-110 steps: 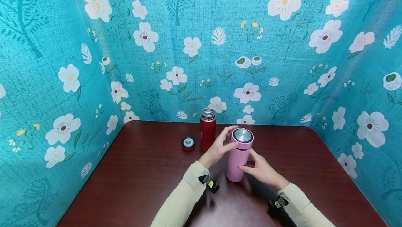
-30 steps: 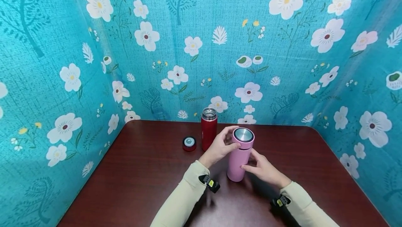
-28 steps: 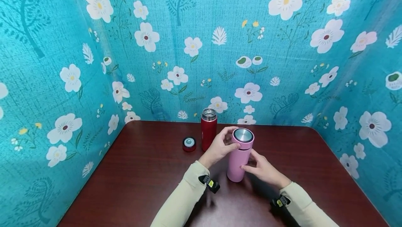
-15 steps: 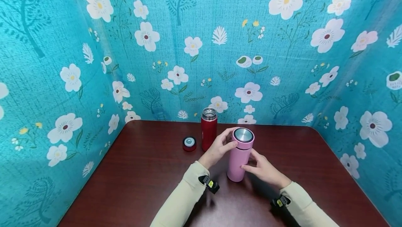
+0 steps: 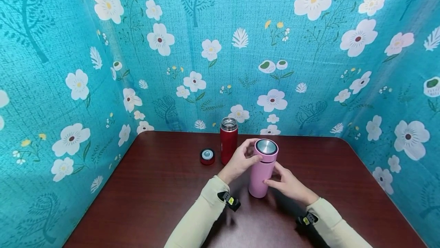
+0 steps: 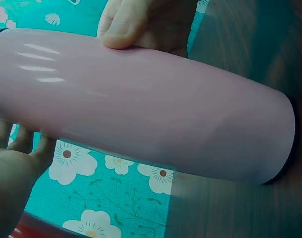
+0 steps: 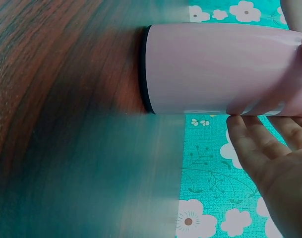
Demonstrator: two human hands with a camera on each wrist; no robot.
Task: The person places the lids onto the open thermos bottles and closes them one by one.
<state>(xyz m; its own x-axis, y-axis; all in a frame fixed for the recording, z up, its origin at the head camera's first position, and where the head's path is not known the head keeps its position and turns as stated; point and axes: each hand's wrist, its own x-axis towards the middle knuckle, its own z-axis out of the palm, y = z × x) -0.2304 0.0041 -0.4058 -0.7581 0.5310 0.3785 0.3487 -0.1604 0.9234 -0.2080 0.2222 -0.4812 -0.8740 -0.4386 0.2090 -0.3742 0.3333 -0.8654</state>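
Observation:
A pink thermos flask [image 5: 258, 179] with a silver disc on top of its lid [image 5: 266, 147] stands upright on the table. My left hand [image 5: 240, 161] grips the lid from the left, thumb in front and fingers behind. Lower down, my right hand [image 5: 291, 187] holds the flask's body from the right side, its thumb on the near face. Close up in the left wrist view, the flask's body [image 6: 155, 109] lies between both hands. In the right wrist view the fingers [image 7: 247, 144] touch its side.
Behind my left hand stands a red thermos flask [image 5: 228, 143] with its steel neck uncovered. Its red lid [image 5: 207, 157] lies upside down to the left. Flowered turquoise cloth [image 5: 213, 72] surrounds the dark brown table [image 5: 154, 187] at back and sides.
Over the last half second my left thumb has shifted slightly to the right across the pink flask's lid. My right hand and the flasks have stayed in place.

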